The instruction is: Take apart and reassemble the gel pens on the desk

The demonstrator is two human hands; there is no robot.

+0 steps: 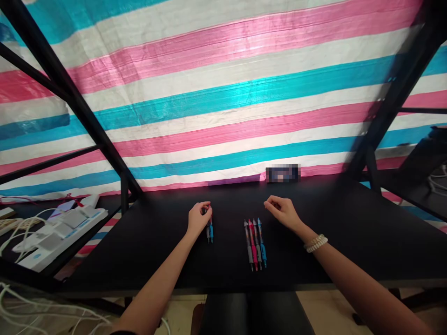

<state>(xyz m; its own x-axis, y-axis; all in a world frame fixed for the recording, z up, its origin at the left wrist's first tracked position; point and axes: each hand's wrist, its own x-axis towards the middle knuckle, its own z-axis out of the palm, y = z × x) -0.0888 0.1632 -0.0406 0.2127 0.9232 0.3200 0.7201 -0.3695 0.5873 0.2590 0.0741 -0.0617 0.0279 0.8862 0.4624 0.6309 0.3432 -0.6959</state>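
On the black worktop point(331, 242), my left hand point(197, 218) grips a small bunch of blue and grey pens point(210, 230), while my right hand point(283, 211) hovers curled and empty just past a tight row of four grey, pink and blue pens point(256, 244), where lifting one needs a fine pinch.

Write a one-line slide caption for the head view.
Left hand grips a pen bunch on the black table; right hand hovers empty beside four aligned pens.
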